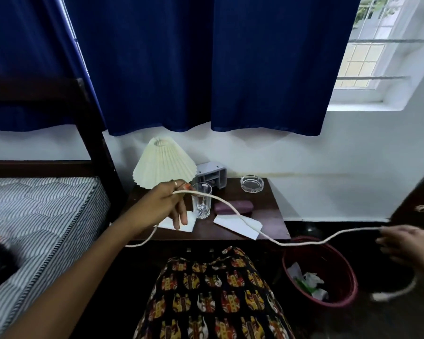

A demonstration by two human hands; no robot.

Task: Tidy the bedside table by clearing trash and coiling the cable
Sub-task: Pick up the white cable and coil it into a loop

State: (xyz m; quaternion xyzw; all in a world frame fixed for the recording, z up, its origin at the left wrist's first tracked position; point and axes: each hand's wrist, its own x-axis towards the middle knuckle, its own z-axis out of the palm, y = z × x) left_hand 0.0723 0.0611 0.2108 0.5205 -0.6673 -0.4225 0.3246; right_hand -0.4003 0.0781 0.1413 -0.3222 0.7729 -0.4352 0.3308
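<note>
Between the hands: white cable [233, 206] strung in a sagging line, well apart ends.
Left hand [168, 204]: pinches the cable above the bedside table [269, 216], other fingers hanging loose.
Right hand [406, 243]: blurred, grips the cable; plug end dangles below it.
Under the left hand: glass [202, 200], paper scraps [235, 225].
Below the right hand: red bin [328, 272] holding trash.

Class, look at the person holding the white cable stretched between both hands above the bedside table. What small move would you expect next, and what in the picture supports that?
Probably the right hand should bring its stretch of the white cable across to the left hand to form a first loop. The cable hangs slack between both hands, uncoiled, with its tail trailing by the red bin.
</note>
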